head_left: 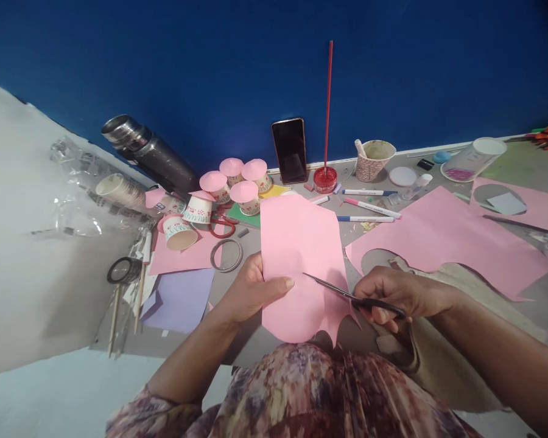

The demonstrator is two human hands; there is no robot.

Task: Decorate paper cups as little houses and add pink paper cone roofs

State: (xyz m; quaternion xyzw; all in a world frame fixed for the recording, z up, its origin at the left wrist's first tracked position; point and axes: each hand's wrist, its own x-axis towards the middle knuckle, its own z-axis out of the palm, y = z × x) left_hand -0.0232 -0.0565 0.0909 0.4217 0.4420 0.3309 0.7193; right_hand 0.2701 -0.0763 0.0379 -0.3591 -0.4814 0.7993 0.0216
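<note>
A sheet of pink paper (299, 234) is held up in front of me by my left hand (253, 289), thumb on top and fingers behind it. Its lower end is partly cut into a rounded shape, with a jagged strip hanging at the lower right. My right hand (388, 295) grips black-handled scissors (342, 292), whose blades lie across the paper and point left toward my left thumb. Several small patterned paper cups (217, 194) with pink paper tops stand or lie beyond my left hand, near red-handled scissors (222, 228).
A dark flask (159, 158) leans at the left, near a tape roll (227, 254) and purple paper (178, 301). Against the blue wall stands a phone (288, 151). Several markers (369, 208) lie behind the sheet. Cut pink paper (452, 237) covers the right side.
</note>
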